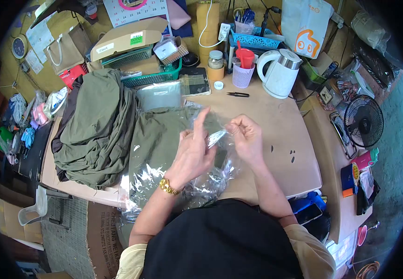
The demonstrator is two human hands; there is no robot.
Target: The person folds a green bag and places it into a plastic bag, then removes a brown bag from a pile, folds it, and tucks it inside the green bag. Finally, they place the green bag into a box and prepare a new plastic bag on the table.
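A clear plastic bag (150,174) lies over a folded olive-green garment (157,135) in front of me, its film crumpled and shiny. At the bag's upper right, my right hand (245,138) pinches a gathered piece of the film between thumb and fingertips. My left hand (193,151), with a gold watch on the wrist, is over the garment. Its index finger points up while the thumb and other fingers bend around the bunched film. Part of the left fingers is hidden. Left of the bag rises a heap of olive-green garments (96,125).
Behind the bag lie a stack of clear bags (159,95) and a green basket (152,79). Black thread snips (237,94), a purple cup (243,76) and a white kettle (280,72) stand or lie further back. A black fan (364,121) is at right.
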